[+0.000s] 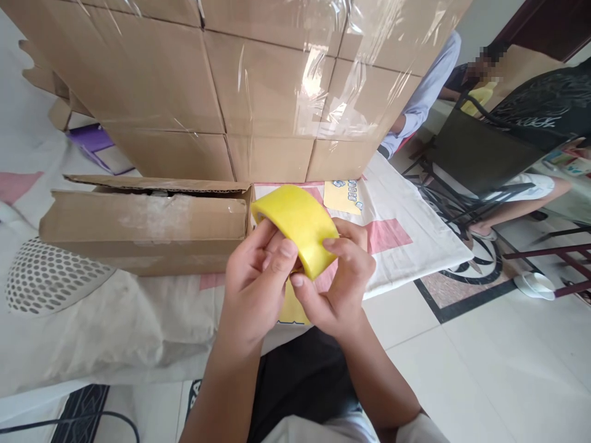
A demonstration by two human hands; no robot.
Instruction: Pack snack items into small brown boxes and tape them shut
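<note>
Both hands, left (258,280) and right (344,280), grip the yellow tape roll (298,226), hiding its lower edge.

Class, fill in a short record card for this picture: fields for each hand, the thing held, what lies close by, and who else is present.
Left hand: left hand grips the roll of yellow tape from the left side
Right hand: right hand pinches the roll's right edge
Held thing: the roll, raised above the cloth
Close by: open cardboard box on the cloth; stack of taped boxes behind
Others: a seated person at upper right
</note>
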